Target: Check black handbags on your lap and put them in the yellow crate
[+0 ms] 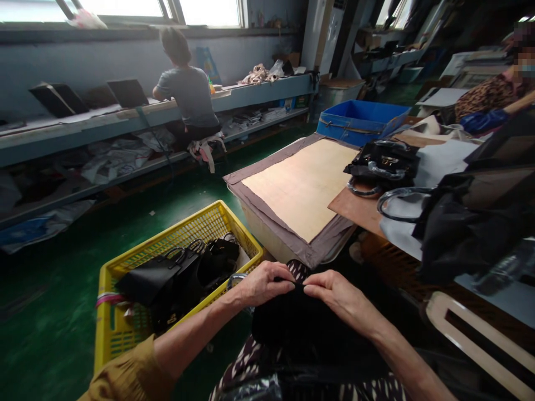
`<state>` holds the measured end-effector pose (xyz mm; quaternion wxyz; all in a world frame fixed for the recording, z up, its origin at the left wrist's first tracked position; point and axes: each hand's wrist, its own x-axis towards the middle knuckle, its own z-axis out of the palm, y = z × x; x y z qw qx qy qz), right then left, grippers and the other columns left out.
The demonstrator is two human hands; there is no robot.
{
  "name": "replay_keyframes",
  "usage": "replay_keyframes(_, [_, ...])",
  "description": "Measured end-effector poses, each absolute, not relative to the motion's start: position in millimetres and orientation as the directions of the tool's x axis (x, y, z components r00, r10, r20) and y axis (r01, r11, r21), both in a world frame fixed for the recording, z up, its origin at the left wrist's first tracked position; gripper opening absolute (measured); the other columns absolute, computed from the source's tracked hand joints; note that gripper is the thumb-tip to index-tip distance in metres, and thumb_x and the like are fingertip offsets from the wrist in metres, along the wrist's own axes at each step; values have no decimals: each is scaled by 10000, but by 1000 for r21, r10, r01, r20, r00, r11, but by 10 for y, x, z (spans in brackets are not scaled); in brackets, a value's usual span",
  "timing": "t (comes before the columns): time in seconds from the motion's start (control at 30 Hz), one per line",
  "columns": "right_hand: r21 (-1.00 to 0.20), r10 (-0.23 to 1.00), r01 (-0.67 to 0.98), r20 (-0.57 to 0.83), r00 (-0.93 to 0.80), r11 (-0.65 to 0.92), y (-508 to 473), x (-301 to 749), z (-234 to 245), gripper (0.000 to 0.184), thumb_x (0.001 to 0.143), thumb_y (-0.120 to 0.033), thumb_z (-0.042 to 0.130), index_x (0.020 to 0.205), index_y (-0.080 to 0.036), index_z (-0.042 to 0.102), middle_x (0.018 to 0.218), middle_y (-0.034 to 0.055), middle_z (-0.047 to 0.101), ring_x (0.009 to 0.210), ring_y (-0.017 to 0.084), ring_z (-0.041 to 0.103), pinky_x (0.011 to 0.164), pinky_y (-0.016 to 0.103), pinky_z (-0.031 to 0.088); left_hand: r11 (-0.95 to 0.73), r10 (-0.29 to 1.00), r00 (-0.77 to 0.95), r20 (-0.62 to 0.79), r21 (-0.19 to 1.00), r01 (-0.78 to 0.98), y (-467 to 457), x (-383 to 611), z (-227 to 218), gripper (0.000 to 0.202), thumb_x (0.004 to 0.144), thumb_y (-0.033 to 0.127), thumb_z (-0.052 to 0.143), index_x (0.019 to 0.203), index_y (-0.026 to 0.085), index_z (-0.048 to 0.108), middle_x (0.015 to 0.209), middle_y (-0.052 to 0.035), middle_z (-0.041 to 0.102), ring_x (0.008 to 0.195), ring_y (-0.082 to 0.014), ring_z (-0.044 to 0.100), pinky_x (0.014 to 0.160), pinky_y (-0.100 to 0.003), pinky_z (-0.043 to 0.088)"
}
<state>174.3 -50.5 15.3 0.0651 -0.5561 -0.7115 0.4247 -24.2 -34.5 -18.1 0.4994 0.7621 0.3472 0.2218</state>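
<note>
On my lap lies a black handbag [309, 328], its details mostly lost in shadow. My left hand [270, 284] pinches its upper edge between thumb and fingers. Close beside it, my right hand [330, 287] pinches the same edge, with a small gap between the two sets of fingertips. Clear plastic wrap [254, 387] shows at the near end of the bag. To the left stands a yellow plastic basket [178, 228] with several black handbags [167, 278] inside.
Ahead is a low padded table [301, 178] with a pale sheet. A blue bin [359, 120] stands behind it. Black bags [387, 159] with wrapped handles rest on the right-hand table [355, 209]. One person [186, 83] sits at the long bench; another [485, 100] is at far right.
</note>
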Motion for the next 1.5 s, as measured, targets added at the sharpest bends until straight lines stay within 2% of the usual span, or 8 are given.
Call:
replay_keyframes(0.17, [-715,825,690,-453,-338,-110,-465,1704,85,254,755,-349,483,593,-172,564,521,-54,426,540,103,399,488,222,238,-162,760,643,-89,933,321,-367,-264,-181,228,810,298,512,842,122,655,795,-11,584,735,-117,500,682,-193,382])
replay_keyframes(0.37, [-723,864,685,-395,-312,-83,-561,1646,77,264,753,-325,456,539,-177,500,513,-51,396,527,97,364,473,220,215,26,721,629,-292,918,397,-373,-311,-189,260,792,352,493,794,123,615,597,44,437,552,-76,365,498,-184,289])
replay_keyframes(0.5, [-714,862,694,-406,-305,-91,-582,1652,75,274,745,-329,452,514,-182,458,495,-57,351,516,97,344,466,225,204,109,710,614,-346,915,389,-375,-293,-159,286,793,375,473,699,121,568,549,50,352,503,-67,295,434,-197,211])
replay_keyframes(0.7, [-696,876,713,-393,-279,-86,-614,1671,64,297,757,-342,448,510,-181,488,470,-61,350,501,98,344,466,228,212,55,730,621,-285,930,363,-403,-262,-155,309,804,380,462,685,112,561,544,48,332,499,-66,275,433,-203,207])
replay_keyframes(0.8, [-659,894,751,-358,-269,-37,-637,1644,116,300,781,-345,431,550,-193,547,497,-46,476,526,112,428,490,227,251,55,736,610,-293,924,378,-402,-259,-155,327,809,395,456,703,108,572,543,48,334,500,-68,272,433,-203,208])
replay_keyframes(0.97, [-616,888,785,-326,-326,62,-648,1544,216,236,806,-315,427,757,-260,651,747,-6,680,718,163,587,622,234,345,36,738,610,-288,920,390,-381,-220,-109,350,810,421,454,712,112,586,554,45,361,519,-73,302,452,-195,231])
replay_keyframes(1.17, [-594,881,802,-345,-324,62,-631,1525,224,279,826,-325,413,636,-232,595,674,-5,659,684,168,588,581,233,343,94,844,457,-279,918,387,-324,-342,-8,400,833,442,395,851,129,642,679,14,537,628,-107,435,571,-196,341])
replay_keyframes(1.5, [-575,885,817,-355,-302,48,-627,1536,214,314,832,-368,410,589,-223,548,625,-25,618,667,157,549,573,238,309,93,877,406,-257,920,381,-503,-553,29,292,782,352,527,880,113,663,718,-5,574,651,-114,465,578,-206,347])
